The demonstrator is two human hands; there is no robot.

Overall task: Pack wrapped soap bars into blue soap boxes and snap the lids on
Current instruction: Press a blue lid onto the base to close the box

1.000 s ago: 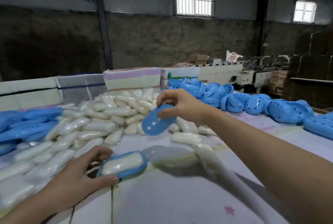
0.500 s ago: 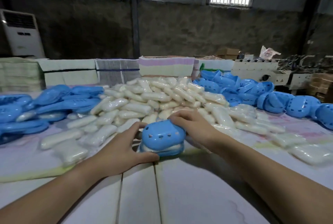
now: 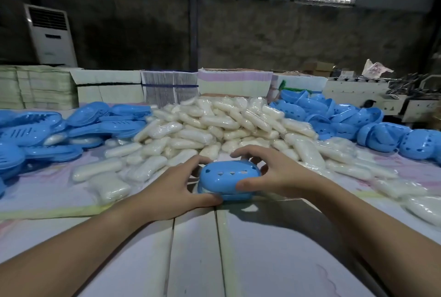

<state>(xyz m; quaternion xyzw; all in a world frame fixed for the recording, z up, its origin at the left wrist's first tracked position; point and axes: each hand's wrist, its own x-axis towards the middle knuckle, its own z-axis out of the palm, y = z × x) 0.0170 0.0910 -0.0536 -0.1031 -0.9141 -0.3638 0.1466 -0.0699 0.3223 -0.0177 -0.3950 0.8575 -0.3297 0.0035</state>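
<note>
From the left, I note flat blue bases (image 3: 47,129) heaped on the table (image 3: 195,249). My left hand (image 3: 171,191) grasps the soap box (image 3: 228,181) at its left end, thumb at the lower rim. The box sits at centre on the table edge, lid on; a pale sliver shows at the seam, so I judge it not fully snapped. Light, stiff, smooth plastic: press at the rims. My right hand (image 3: 281,175) clasps the right end. Wrapped soap bars (image 3: 214,124) crowd just behind; lids (image 3: 358,124) lie right.
</note>
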